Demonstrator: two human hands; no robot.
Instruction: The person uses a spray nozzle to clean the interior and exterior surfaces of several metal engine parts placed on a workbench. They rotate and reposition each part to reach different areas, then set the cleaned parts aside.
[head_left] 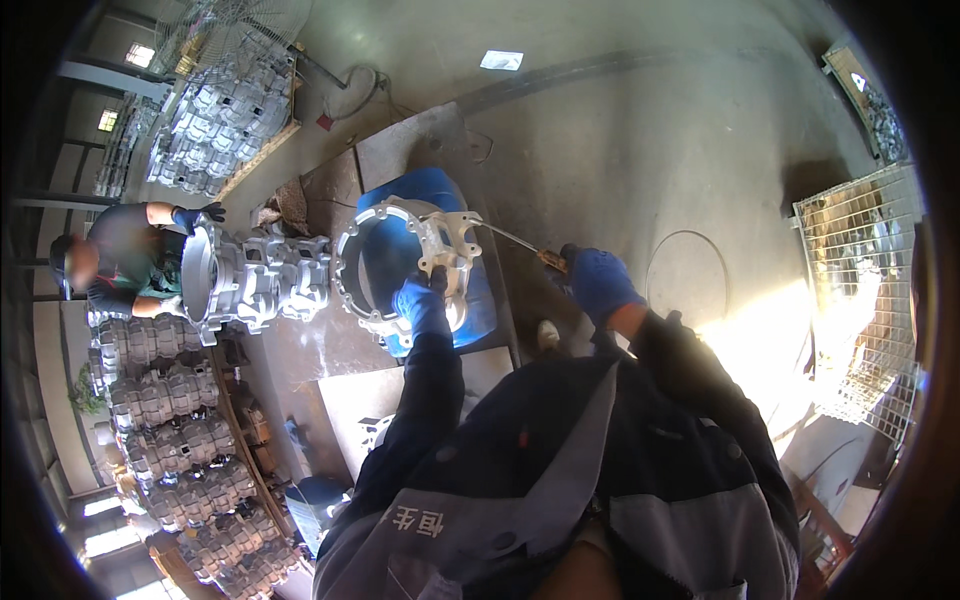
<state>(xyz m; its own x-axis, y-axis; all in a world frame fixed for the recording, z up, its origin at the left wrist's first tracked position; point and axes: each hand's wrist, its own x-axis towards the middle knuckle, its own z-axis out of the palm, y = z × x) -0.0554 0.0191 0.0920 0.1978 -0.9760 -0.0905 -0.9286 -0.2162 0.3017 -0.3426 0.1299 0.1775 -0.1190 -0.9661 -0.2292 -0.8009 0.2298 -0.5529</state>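
At the far left, a co-worker [125, 260] in dark clothing and a cap stands at the bench, one dark-gloved hand near the upper edge of a flared metal casting [230, 280] and the other by its lower edge. Rows of stacked castings [180, 430] fill the space below that person from where I look, and another pile of castings [215, 130] stands above, near a wire fan guard [225, 25]. The flared piece lies on a brownish worktable [285, 360].

Just beside its right end, the ring-shaped casting [455, 255] sits on a blue support [440, 190], its round opening showing blue through it. The wearer's left hand [420, 300], in a blue glove, grasps the inner wall of this ring; I cannot tell how firmly.

To the right, a thin-shafted tool [515, 238] with an orange-brown handle reaches to the lug at the casting's upper right; whether its tip touches is too small to tell. The right hand [600, 285], also blue-gloved, is clenched round the handle. Past it spreads a grey floor [620, 160] with a white sheet [502, 60] lying on it. At the far right stands a wire-mesh crate [865, 290], beside bright sunlight.
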